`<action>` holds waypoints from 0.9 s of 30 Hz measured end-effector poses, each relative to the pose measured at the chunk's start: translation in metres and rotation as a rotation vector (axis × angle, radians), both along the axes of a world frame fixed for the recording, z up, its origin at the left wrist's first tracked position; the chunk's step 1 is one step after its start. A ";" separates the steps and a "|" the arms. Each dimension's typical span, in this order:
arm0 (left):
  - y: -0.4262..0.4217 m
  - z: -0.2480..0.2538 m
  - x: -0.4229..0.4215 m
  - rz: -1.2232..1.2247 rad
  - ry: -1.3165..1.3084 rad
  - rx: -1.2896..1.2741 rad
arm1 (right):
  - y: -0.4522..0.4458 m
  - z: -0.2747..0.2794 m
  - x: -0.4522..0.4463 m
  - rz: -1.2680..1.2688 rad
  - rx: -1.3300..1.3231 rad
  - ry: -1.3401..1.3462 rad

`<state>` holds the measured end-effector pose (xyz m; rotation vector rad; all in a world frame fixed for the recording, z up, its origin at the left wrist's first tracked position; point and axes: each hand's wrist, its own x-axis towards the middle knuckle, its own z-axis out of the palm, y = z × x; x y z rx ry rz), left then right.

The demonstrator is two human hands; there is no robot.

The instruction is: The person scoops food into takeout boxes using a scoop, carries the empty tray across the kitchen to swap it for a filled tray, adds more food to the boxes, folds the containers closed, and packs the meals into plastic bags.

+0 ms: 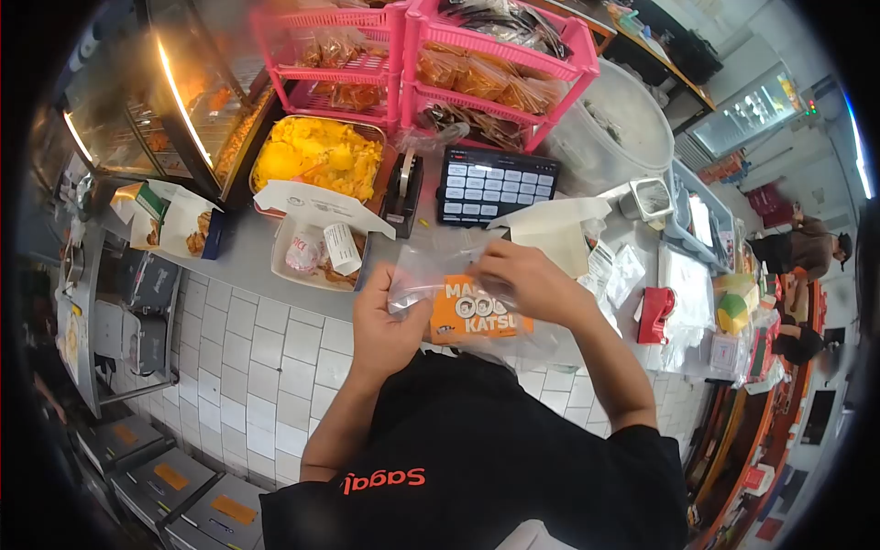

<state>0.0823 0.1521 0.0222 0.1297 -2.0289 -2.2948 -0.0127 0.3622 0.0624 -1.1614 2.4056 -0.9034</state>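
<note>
A clear plastic bag (417,266) is stretched between my two hands, just above the counter's front edge. My left hand (390,321) grips its left side, fingers bent round the plastic. At the bag's upper right, the fingers of my right hand (513,275) are pinched together on the plastic. An orange printed piece reading "KATSU" (481,310) shows between and below the hands, seemingly inside the bag. Beyond my left hand, an open white box (316,247) holds a wrapped packet (304,252) and a small labelled cup (343,249). Another open box (550,234) lies beyond my right hand.
A tablet (496,186) stands behind the hands, beside a black tape dispenser (401,194). Pink racks (399,64) and a tray of yellow food (321,160) line the back. At right are a red dispenser (656,314) and a clear tub (632,119). People are at far right.
</note>
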 end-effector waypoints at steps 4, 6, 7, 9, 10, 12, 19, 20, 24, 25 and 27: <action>-0.011 0.007 0.000 -0.234 0.107 0.325 | -0.036 -0.079 -0.013 -0.029 0.486 0.157; -0.005 0.019 -0.001 -0.290 0.083 0.390 | -0.048 -0.083 -0.021 0.028 0.641 0.115; -0.003 0.018 -0.002 -0.337 0.097 0.403 | -0.050 -0.079 -0.027 0.066 0.660 0.074; -0.004 0.011 -0.002 -0.318 0.130 0.387 | -0.056 -0.091 -0.043 0.156 0.711 0.022; -0.003 0.010 -0.002 -0.366 0.141 0.400 | -0.053 -0.115 -0.054 0.206 0.739 0.007; -0.002 0.006 -0.003 -0.277 0.130 0.313 | -0.041 -0.146 -0.061 0.135 0.775 0.042; 0.009 0.002 -0.016 -0.315 0.181 0.302 | -0.023 -0.082 -0.057 0.212 0.734 -0.135; 0.011 0.002 -0.017 -0.281 0.193 0.288 | -0.020 -0.087 -0.055 0.233 0.692 -0.184; 0.016 0.015 -0.021 -0.133 0.191 0.292 | 0.011 -0.085 -0.022 0.189 0.665 -0.153; 0.013 0.014 -0.022 -0.144 0.195 0.281 | 0.023 -0.050 -0.001 0.132 0.665 -0.117; 0.003 0.010 -0.028 -0.107 0.138 0.284 | 0.048 0.023 0.029 0.229 0.901 -0.024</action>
